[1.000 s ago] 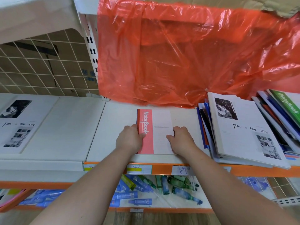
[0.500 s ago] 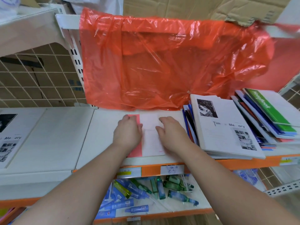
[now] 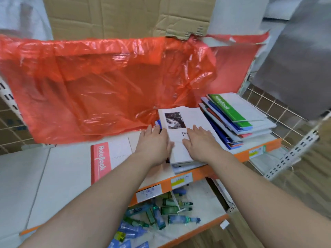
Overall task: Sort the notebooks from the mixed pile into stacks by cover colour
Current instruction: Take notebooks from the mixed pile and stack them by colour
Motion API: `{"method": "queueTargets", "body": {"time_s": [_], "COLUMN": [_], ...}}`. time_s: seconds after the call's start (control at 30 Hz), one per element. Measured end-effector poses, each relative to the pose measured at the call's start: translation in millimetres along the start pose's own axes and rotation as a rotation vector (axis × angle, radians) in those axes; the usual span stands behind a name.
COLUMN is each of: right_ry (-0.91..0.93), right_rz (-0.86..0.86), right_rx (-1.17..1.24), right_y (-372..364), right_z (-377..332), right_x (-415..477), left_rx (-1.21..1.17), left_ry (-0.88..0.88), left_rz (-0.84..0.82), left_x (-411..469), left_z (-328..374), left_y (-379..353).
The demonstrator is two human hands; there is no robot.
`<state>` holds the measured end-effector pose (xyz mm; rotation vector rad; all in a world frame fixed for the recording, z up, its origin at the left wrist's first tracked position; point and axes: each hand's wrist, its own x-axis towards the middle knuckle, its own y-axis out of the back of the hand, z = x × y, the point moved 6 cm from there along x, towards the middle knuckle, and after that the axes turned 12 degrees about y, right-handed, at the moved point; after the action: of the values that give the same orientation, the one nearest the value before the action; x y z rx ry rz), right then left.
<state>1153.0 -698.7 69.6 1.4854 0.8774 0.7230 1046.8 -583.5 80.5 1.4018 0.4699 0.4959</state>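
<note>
step: take white notebook atop mixed pile, right on shelf | left hand straight-fingered at its left edge | right hand spread flat on cover | tip: likely hook only the top book's edge, lift level

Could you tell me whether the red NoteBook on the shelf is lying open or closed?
Closed: the red notebook lies flat on the shelf, front cover up, no inside pages showing.

bag: glossy crinkled plastic | box: matt cardboard
</note>
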Motion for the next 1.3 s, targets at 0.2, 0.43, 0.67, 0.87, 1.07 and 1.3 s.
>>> {"method": "queueTargets", "body": {"time_s": [0.2, 0.43, 0.67, 0.87, 1.07, 1.3], "right_ry": [-0.036, -0.136, -0.248, -0.328, -0.366, -0.316], "right_rz": [0.009, -0.029, 0.073, 0.130, 0.178, 0.337], "right_rx": [0.077, 0.176, 0.235, 0.391, 0.438, 0.862], "right_y": [0, 4, 10, 13, 25, 40], "right_z": [22, 55, 77, 81, 77, 61], "right_x": [-10, -26, -28, -27, -31, -49], "left_rx": [-0.028, -0.190, -0.453, -0.612, -0.978, -1.302], "left_ry": [0.014, 0.151, 0.336, 0.483, 0.582, 0.516], "left_rz": [-0.017, -0.125, -0.172, -0.146, -0.180, -0.037], "left_x": [4, 14, 25, 19, 13, -6], "left_z": [17, 15, 13, 13, 15, 3], "left_y": [-1, -13, -19, -13, -6, 8]}}
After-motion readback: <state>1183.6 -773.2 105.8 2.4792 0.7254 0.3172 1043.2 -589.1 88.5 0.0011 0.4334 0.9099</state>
